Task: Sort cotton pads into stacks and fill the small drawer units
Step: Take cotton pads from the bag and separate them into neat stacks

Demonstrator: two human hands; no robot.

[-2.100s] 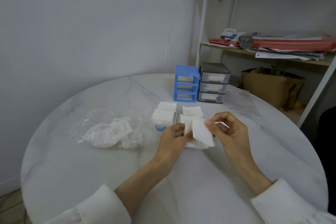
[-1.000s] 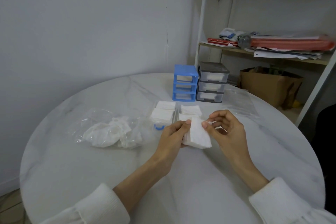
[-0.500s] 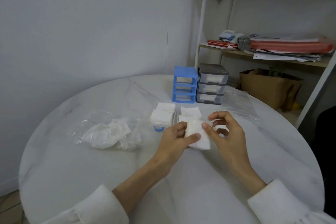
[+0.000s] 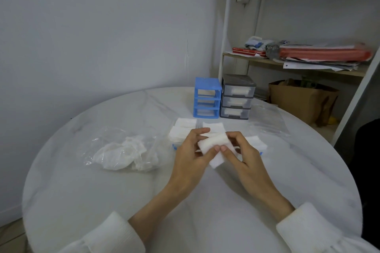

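A: Two hands on one wad of white square cotton pads point(image 4: 213, 146)?
B: Yes. Left hand point(image 4: 192, 154) and right hand point(image 4: 244, 155) both pinch it, above the round white marble table point(image 4: 102, 187), near the blue plastic drawer unit point(image 4: 207, 97).

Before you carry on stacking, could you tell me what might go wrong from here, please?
1. Both the left hand and the right hand pinch a loose bundle of cotton pads only by the fingers; sheets could slip and fan out.
2. The pad stacks lie right behind the hands; a nudge might topple them.
3. The clear bag lies near the table edge and could slide off.
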